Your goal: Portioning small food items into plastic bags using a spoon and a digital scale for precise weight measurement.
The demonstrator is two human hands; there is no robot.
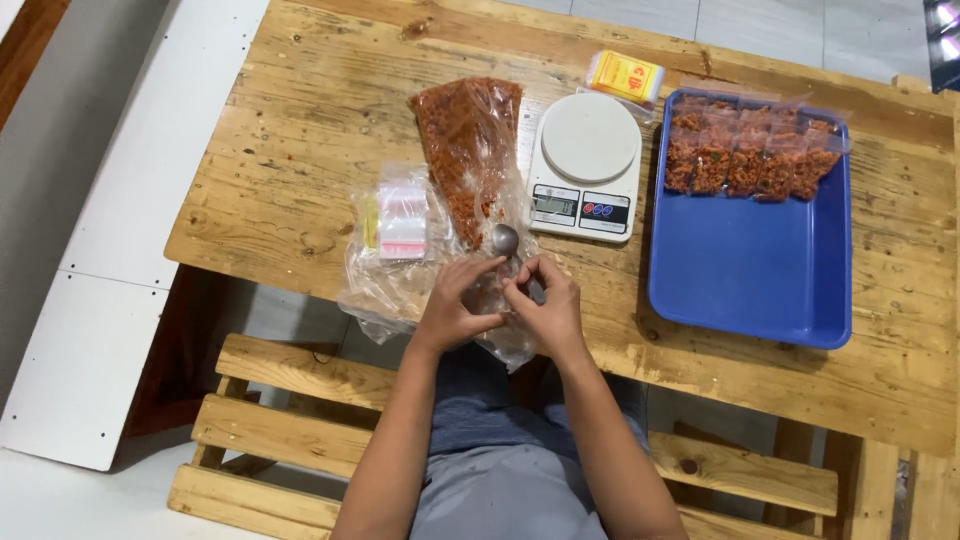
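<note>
Rough wooden planks are forming the tabletop (300, 130), with a slatted bench below. Going left to right: a pack of small zip bags (401, 222) is lying on crumpled plastic, a large bag of orange-red crumbs (462, 140) is stretching away beside it, and a spoon (505, 240) is resting at its mouth. Left hand (450, 305) and right hand (545, 305) are pinching a small clear bag (497, 297) between curled fingers at the near edge. Further right, a white scale (588, 165) is sitting, then a blue tray (750, 270) is holding filled packets (750, 150).
</note>
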